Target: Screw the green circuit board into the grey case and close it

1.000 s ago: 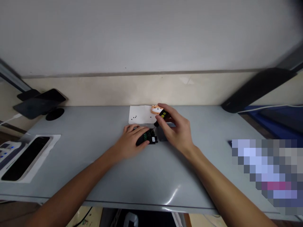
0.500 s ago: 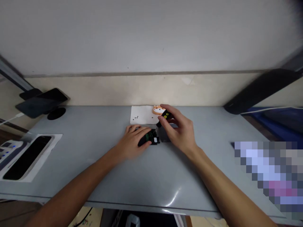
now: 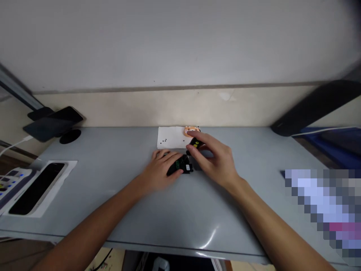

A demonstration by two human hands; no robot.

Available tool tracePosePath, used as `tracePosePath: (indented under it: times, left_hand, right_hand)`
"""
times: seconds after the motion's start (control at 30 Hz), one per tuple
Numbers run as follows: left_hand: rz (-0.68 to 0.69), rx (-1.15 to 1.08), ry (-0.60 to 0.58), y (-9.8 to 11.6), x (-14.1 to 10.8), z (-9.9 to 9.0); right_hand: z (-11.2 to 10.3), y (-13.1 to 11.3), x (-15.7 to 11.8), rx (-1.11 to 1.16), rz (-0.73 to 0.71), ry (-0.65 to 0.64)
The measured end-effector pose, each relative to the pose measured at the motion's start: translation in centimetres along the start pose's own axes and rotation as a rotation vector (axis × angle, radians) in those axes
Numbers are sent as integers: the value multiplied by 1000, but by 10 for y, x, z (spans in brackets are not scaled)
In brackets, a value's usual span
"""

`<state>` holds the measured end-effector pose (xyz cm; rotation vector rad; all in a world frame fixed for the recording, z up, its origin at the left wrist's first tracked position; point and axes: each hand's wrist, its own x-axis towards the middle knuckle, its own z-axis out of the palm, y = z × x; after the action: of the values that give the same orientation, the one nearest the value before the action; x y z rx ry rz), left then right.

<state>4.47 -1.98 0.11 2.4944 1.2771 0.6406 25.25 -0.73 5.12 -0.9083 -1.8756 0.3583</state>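
My left hand [image 3: 160, 171] lies over a small opened black device with a green circuit board [image 3: 180, 164] and a white label, its fingers and thumb pressing round it on the table. My right hand [image 3: 217, 156] grips a short screwdriver [image 3: 195, 143] with a black handle and yellow marks. The screwdriver leans, its lower end at the right end of the device; the tip is too small to make out. Just behind lies a white paper sheet [image 3: 172, 136] with several tiny dark screws [image 3: 163, 141] on it.
An orange-and-white animal-face item [image 3: 189, 130] sits on the sheet. At left are a phone on a stand [image 3: 56, 124], another phone [image 3: 36, 188] on paper and a power strip [image 3: 14, 184]. A dark cylinder [image 3: 304, 113] stands back right, with a pixelated patch below. A wall runs behind.
My right hand has come down slightly, and the screwdriver stands lower over the device. My left hand keeps its grip. The whole view has shifted a little.
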Motion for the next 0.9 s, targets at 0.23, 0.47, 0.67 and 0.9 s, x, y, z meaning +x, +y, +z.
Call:
tracePosePath:
  times: [0.23, 0.47, 0.67, 0.9]
  left_hand:
    - [6, 0, -2, -1, 0, 0]
    - [-2, -1, -1, -2, -1, 1]
    - [-20, -8, -4, -1, -2, 1]
    - [-44, -18, -20, -1, -2, 1]
  right_hand:
    - [-1, -1, 0, -35, -34, -6]
    - [-2, 0, 0, -46, -34, -23]
    - [-3, -1, -1, -67, -92, -21]
    - [-3, -2, 0, -110, -117, -21]
